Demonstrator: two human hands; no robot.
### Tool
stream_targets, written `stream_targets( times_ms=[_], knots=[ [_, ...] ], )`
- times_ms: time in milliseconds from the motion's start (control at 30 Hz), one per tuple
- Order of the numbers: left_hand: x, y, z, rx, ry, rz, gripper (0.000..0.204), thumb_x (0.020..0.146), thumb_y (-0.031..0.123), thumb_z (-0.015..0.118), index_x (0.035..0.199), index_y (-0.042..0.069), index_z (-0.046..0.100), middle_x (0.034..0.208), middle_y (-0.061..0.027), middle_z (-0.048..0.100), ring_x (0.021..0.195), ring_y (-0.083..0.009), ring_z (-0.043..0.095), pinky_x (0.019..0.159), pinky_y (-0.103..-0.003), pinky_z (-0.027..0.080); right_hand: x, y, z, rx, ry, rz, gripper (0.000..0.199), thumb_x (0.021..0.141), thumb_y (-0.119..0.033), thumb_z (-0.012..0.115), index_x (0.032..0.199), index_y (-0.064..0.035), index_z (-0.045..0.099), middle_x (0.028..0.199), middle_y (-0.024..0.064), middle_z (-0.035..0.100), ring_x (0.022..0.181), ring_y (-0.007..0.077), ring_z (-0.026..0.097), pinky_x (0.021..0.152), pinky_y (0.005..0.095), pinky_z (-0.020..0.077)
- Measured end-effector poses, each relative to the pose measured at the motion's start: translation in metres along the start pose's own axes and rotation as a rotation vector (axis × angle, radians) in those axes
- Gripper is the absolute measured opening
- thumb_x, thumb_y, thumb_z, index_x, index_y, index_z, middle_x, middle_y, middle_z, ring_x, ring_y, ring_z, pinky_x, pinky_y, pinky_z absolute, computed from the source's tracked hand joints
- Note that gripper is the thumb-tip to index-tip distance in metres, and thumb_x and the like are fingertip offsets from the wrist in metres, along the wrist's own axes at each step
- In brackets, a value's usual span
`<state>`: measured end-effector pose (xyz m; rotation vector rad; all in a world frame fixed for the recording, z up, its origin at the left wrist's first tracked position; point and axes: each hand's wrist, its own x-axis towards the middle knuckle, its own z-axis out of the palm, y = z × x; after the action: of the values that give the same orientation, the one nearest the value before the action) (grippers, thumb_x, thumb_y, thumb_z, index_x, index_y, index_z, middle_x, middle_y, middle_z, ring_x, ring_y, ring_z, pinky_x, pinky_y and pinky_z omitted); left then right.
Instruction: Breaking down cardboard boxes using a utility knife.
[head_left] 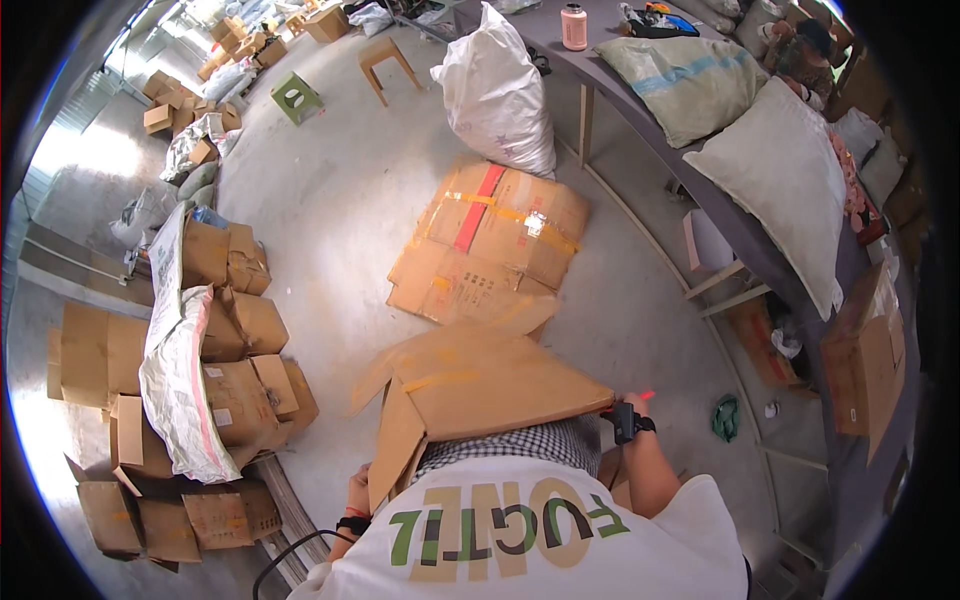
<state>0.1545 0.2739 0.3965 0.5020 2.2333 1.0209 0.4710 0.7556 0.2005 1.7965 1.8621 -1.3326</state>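
Note:
A brown cardboard box [500, 390], partly folded with loose flaps and strips of yellow tape, is held in front of my body at waist height. My left hand [359, 488] is at the lower left edge of a hanging flap; its fingers are closed against the cardboard and partly hidden. By the box's right corner is my right hand [637, 404], closed, with a small bright red object [648, 394] sticking out of it. What kind of object this is, I cannot make out. A dark device [628, 424] is strapped to my right wrist.
Flattened cardboard [490, 240] with red and yellow tape lies on the floor ahead, touching a full white sack [495, 90]. Stacked boxes [240, 400] line the left. A long grey table [740, 220] with sacks curves along the right. Stools [296, 98] stand farther off.

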Motion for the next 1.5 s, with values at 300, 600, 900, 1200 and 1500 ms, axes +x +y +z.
stream_targets(
  times_ms=[300,600,900,1200,1500],
  knots=[
    [0.040,0.038,-0.022,0.299,-0.258,0.265,0.058,0.071,0.021,0.068,0.120,-0.002,0.048,0.124,-0.0233,0.043,0.114,-0.0371,0.042,0.097,-0.041,0.035,0.019,-0.002,0.031,0.548,0.511,0.214,0.019,0.067,-0.014,0.056,0.068,0.0055,0.058,0.073,0.0191,0.063,0.072,0.0324,0.062,0.065,0.0394,0.0457],
    [0.211,0.042,-0.071,0.183,0.173,0.392,0.030,0.076,0.007,0.061,0.106,0.002,0.058,0.105,-0.0178,0.057,0.096,-0.0339,0.056,0.084,-0.036,0.045,0.027,-0.064,0.053,0.969,0.497,0.237,0.017,0.067,-0.011,0.058,0.070,0.0058,0.057,0.067,0.0148,0.062,0.068,0.0253,0.062,0.063,0.0364,0.0473],
    [0.444,0.212,-0.120,-0.269,0.284,0.598,0.023,0.080,0.010,0.064,0.098,-0.004,0.061,0.097,-0.0155,0.062,0.093,-0.0238,0.059,0.082,-0.030,0.045,-0.001,-0.263,-0.055,0.607,0.938,0.023,0.008,0.069,-0.004,0.055,0.065,0.0026,0.057,0.063,0.0130,0.060,0.057,0.0205,0.061,0.053,0.0318,0.0489],
    [0.563,0.230,-0.197,-0.687,0.121,0.668,0.019,0.076,-0.005,0.063,0.095,0.000,0.062,0.099,-0.0105,0.062,0.102,-0.0215,0.056,0.093,-0.032,0.040,-0.122,-0.428,-0.071,1.123,1.210,-0.472,0.007,0.077,0.001,0.047,0.074,0.0002,0.054,0.070,0.0062,0.056,0.059,0.0139,0.053,0.053,0.0270,0.0456],
    [0.641,0.034,-0.277,0.846,0.008,0.696,0.029,0.074,0.021,0.060,0.101,0.012,0.065,0.129,-0.0170,0.046,0.117,-0.0320,0.044,0.100,-0.043,0.032,-0.087,-0.332,0.159,0.758,0.506,0.084,0.012,0.080,-0.004,0.050,0.073,0.0017,0.055,0.064,0.0102,0.058,0.052,0.0184,0.058,0.049,0.0320,0.0479]
  ],
)
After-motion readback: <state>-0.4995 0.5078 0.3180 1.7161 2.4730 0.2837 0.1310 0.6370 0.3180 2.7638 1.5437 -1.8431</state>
